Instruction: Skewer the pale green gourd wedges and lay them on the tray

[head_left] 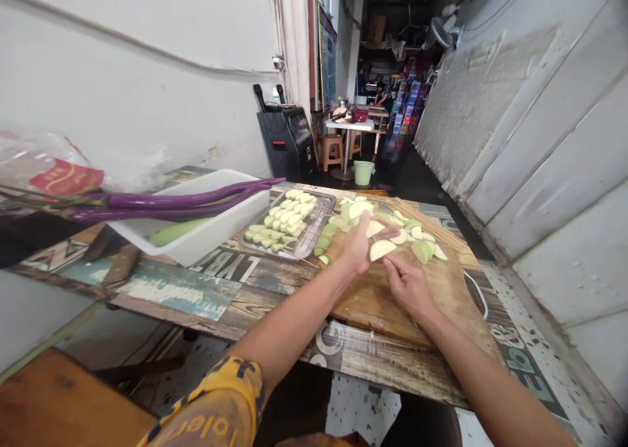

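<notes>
My left hand [360, 244] is closed around a half-round vegetable slice [381, 250] with white flesh and thin pale green skin. Close beside it, my right hand [408, 283] is pinched at the slice's lower edge, on what looks like a thin bamboo skewer, mostly hidden by the fingers. Both hands are above a wooden cutting board [366, 306]. More loose slices [422, 249] lie spread over the board's far part. Left of the board, a metal tray [311, 237] holds rows of skewered slices [290, 216].
A bundle of bamboo skewers [436, 228] lies along the board's far right edge. At left, a white bin [184, 256] carries long purple eggplants [161, 201] beside a plastic bag [63, 172]. A black speaker [287, 139], green bucket [364, 173] and small table [349, 125] stand beyond.
</notes>
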### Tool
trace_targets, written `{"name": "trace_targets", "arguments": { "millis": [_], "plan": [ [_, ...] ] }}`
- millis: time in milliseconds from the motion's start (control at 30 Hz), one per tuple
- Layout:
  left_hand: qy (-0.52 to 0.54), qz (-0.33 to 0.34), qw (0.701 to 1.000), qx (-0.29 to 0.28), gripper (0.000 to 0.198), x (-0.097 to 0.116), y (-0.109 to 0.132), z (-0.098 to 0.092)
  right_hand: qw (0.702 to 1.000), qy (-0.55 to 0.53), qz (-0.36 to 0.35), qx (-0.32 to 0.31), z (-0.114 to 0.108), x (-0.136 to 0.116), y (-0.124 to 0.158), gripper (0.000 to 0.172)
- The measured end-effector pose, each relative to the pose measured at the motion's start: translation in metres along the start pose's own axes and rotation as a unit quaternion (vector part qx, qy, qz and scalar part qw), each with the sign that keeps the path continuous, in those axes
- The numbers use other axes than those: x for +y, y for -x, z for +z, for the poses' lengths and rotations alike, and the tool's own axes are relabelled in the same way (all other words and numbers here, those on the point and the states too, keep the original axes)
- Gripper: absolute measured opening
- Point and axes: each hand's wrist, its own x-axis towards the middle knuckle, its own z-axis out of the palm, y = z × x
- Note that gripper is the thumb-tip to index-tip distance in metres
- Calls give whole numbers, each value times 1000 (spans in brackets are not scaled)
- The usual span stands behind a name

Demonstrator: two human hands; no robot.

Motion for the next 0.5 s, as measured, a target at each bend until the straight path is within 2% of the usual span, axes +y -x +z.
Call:
{"name": "trace_targets", "arguments": {
  "millis": [333,500],
  "plan": [
    [2,8,1000,8,47,-4,0,0,1000,-7,-5,8,1,4,0,24],
    [-6,0,1000,9,48,-10,1,3,1000,-24,0,-8,1,1,-3,26]
  ]
}}
